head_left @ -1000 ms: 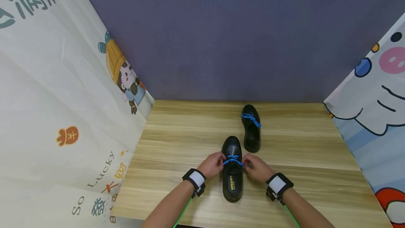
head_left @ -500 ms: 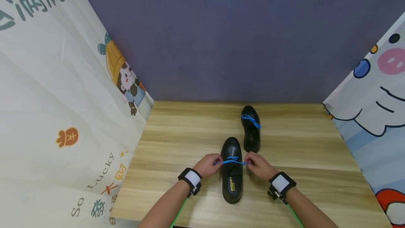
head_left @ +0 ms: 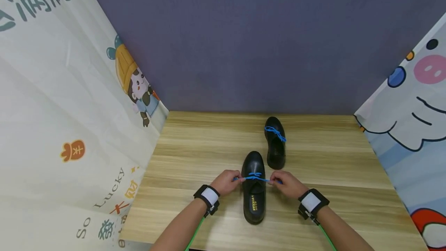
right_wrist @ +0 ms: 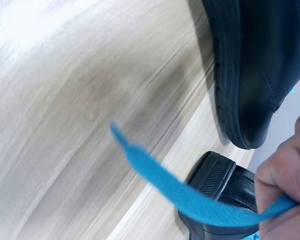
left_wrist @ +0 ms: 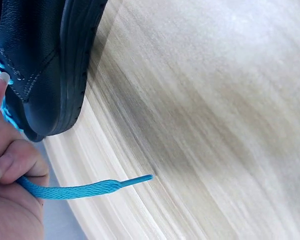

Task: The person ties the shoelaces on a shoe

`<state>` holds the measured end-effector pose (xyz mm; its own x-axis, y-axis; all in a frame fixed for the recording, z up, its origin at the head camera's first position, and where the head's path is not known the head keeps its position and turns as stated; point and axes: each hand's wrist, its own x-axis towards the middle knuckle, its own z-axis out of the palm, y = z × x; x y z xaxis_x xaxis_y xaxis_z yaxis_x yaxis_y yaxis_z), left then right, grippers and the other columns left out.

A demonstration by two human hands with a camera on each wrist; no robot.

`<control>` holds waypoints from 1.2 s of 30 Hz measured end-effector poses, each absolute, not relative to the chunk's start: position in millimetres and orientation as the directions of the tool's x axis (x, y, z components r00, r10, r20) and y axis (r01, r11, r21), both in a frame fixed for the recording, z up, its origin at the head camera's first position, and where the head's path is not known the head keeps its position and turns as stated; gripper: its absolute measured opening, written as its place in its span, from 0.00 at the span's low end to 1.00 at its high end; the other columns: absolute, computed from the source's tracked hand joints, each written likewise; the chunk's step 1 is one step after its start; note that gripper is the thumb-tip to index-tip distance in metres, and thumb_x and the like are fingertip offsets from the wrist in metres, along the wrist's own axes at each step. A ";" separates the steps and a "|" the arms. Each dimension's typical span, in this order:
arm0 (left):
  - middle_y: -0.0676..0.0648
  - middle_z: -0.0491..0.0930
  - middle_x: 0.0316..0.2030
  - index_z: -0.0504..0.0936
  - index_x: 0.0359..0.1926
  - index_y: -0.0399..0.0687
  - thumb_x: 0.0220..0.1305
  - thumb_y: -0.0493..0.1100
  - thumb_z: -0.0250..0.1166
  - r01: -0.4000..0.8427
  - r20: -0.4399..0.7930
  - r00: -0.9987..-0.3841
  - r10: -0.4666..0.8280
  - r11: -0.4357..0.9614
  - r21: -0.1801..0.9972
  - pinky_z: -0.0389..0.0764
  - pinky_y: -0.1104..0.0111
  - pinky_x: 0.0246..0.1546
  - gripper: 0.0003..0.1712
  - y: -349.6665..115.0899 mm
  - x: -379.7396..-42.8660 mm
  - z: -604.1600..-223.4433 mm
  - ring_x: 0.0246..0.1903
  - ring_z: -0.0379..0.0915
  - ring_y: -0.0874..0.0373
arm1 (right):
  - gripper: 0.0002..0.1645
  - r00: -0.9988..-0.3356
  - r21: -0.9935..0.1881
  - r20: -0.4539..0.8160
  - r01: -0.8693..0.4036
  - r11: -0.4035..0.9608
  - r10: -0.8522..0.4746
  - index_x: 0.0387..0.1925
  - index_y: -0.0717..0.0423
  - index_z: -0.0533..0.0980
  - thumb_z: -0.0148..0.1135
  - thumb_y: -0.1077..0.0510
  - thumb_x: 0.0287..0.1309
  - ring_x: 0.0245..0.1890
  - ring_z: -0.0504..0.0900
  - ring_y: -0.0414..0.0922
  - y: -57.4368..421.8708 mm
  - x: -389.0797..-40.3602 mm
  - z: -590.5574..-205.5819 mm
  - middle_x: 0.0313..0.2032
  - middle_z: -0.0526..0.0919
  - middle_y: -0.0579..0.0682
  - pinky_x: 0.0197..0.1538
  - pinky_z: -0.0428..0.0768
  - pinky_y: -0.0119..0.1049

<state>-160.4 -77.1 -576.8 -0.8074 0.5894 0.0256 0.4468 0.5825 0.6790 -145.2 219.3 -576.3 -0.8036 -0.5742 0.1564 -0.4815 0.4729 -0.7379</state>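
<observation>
Head view shows the left hand pinching one end of the blue lace, and the right hand pinching the other end, both drawn out sideways across the near black shoe. That shoe stands toe-away near the bench's front edge, between the two hands. Just beyond its toe, slightly right, a second black shoe with a blue lace sits toward the back edge.
</observation>
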 end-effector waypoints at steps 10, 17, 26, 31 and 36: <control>0.60 0.70 0.20 0.79 0.27 0.49 0.74 0.45 0.60 0.509 0.092 -0.801 0.592 0.593 0.624 0.66 0.78 0.26 0.15 -81.4 -161.6 -579.2 0.22 0.64 0.69 | 0.08 -0.820 -0.720 0.142 -0.470 0.511 -0.554 0.30 0.52 0.77 0.62 0.65 0.66 0.28 0.72 0.33 223.9 -146.1 -574.9 0.27 0.79 0.46 0.32 0.73 0.32; 0.61 0.67 0.18 0.76 0.23 0.50 0.72 0.45 0.62 0.513 0.117 -0.808 0.577 0.591 0.622 0.63 0.78 0.23 0.17 -85.1 -158.4 -581.1 0.20 0.62 0.69 | 0.09 -0.830 -0.702 0.134 -0.466 0.539 -0.542 0.29 0.51 0.76 0.63 0.66 0.65 0.27 0.70 0.32 226.5 -143.8 -576.0 0.25 0.77 0.44 0.31 0.71 0.31; 0.61 0.66 0.17 0.75 0.22 0.50 0.71 0.42 0.63 0.530 0.146 -0.808 0.571 0.596 0.603 0.62 0.78 0.23 0.17 -88.6 -158.1 -584.1 0.19 0.61 0.69 | 0.09 -0.820 -0.681 0.190 -0.506 0.529 -0.540 0.28 0.54 0.76 0.65 0.67 0.61 0.26 0.68 0.31 234.4 -143.6 -578.6 0.23 0.73 0.38 0.31 0.69 0.30; 0.61 0.64 0.16 0.74 0.21 0.51 0.70 0.41 0.64 0.525 0.146 -0.815 0.562 0.606 0.598 0.61 0.78 0.23 0.18 -92.8 -159.1 -589.5 0.19 0.60 0.68 | 0.09 -0.829 -0.695 0.147 -0.475 0.540 -0.540 0.28 0.53 0.76 0.65 0.66 0.63 0.26 0.68 0.32 236.6 -141.7 -577.5 0.23 0.72 0.38 0.31 0.68 0.30; 0.61 0.64 0.16 0.74 0.21 0.51 0.70 0.42 0.64 0.539 0.157 -0.807 0.569 0.602 0.589 0.61 0.78 0.22 0.18 -96.6 -159.2 -591.3 0.18 0.60 0.68 | 0.08 -0.828 -0.704 0.124 -0.461 0.540 -0.547 0.28 0.56 0.77 0.64 0.65 0.64 0.26 0.68 0.32 237.0 -141.7 -575.1 0.23 0.71 0.39 0.31 0.67 0.30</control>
